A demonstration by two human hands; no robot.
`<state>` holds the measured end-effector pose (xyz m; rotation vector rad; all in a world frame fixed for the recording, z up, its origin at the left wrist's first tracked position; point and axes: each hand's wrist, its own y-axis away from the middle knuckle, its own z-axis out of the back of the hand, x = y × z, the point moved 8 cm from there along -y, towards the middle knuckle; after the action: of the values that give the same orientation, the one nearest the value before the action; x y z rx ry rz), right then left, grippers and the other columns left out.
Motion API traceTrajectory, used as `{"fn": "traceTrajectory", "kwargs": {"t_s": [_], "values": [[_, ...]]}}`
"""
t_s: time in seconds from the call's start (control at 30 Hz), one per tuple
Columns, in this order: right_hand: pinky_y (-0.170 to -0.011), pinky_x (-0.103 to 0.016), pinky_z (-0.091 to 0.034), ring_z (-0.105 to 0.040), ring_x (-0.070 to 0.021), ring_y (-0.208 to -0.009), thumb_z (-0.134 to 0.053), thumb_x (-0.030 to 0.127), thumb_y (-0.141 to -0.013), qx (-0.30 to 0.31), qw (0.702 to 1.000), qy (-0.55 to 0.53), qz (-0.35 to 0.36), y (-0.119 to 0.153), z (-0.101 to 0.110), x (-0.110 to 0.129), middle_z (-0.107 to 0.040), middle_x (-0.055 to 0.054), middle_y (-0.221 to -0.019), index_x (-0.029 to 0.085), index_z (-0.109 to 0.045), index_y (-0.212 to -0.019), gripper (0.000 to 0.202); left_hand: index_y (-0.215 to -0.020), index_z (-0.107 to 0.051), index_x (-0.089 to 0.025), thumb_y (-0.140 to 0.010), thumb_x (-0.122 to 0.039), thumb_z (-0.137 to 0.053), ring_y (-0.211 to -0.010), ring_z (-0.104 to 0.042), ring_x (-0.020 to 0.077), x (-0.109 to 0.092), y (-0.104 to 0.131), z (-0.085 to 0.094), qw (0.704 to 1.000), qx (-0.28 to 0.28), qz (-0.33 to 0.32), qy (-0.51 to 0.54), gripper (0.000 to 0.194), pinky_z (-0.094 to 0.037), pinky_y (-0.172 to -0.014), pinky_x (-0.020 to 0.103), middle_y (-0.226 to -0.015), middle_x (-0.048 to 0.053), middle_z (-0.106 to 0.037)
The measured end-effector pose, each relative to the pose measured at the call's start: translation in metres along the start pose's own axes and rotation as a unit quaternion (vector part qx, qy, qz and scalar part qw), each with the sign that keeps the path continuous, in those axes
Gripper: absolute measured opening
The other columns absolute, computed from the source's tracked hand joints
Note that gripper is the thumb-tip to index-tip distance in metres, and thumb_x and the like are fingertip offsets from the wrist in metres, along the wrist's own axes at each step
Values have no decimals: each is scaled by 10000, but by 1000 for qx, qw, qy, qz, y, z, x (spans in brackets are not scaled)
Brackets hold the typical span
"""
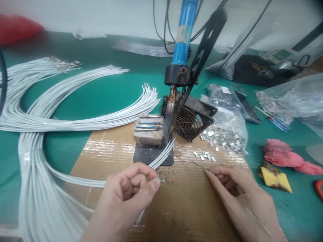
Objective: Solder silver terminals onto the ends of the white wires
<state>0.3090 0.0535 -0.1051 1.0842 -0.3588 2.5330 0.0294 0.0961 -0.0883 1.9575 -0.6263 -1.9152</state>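
My left hand (133, 195) is closed, thumb and forefinger pinching a white cable whose small coloured wire ends (163, 180) poke out past the fingertips. In my right hand (242, 198), thumb and fingers pinch a thin wire (198, 164), probably solder, that points left over the cardboard. Between and beyond both hands stands a soldering iron with a blue handle (183, 40), its metal barrel slanting down to a black base (143, 155). Several white cable ends (163, 158) lie over that base. Beside the barrel is a worn block (148, 136) with thin metal-coloured pieces on top.
Bundles of white cables (75, 125) curve across the left side. A black fan (188, 117) stands behind the iron. Small metal connectors (224, 137) spill from a plastic bag at right. Farther right are a screwdriver (279, 123), pink material (285, 156) and a yellow sponge (275, 178).
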Motion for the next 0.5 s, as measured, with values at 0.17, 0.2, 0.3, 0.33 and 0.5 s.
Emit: {"fn": "traceTrajectory", "kwargs": {"t_s": [0.17,0.2,0.3,0.33,0.5], "values": [[-612,-205,-655,-798,-179,-658,-801,466,-915,-6,997,-76,3,20,-11,16,-844,-23,-818,230,-803,-958,240,-679,-695,-176,-688,-359,-883,-461,-223,43,-3,4,0,1000,-24,2,0,263,-142,-431,168,-491,-117,-408],[-608,-186,-656,-799,-170,-650,-808,448,-925,-5,995,-97,1,23,-14,22,-841,-18,-808,229,-805,-978,225,-676,-697,-177,-686,-358,-883,-458,-229,43,-4,5,-1,1000,-25,1,0,261,-151,-428,166,-489,-116,-410],[-546,-154,-611,-731,-142,-558,-832,352,-908,22,981,-193,-8,27,-29,46,-769,8,-647,244,-848,-862,118,-671,-708,-179,-670,-366,-884,-454,-263,51,-3,7,0,999,-34,7,3,257,-200,-423,167,-485,-107,-432],[-534,-151,-591,-700,-133,-535,-837,333,-895,34,973,-228,-17,28,-34,55,-746,12,-606,256,-861,-824,107,-663,-712,-177,-662,-360,-886,-461,-298,56,-3,7,0,999,-38,4,3,253,-229,-439,168,-492,-91,-469],[-539,-105,-523,-641,-87,-534,-892,388,-802,69,908,-372,-178,38,-56,76,-704,23,-583,281,-868,-771,115,-661,-734,-186,-682,-331,-878,-517,-334,85,-1,8,3,998,-32,-17,-46,205,-217,-531,217,-502,-74,-449]]}}
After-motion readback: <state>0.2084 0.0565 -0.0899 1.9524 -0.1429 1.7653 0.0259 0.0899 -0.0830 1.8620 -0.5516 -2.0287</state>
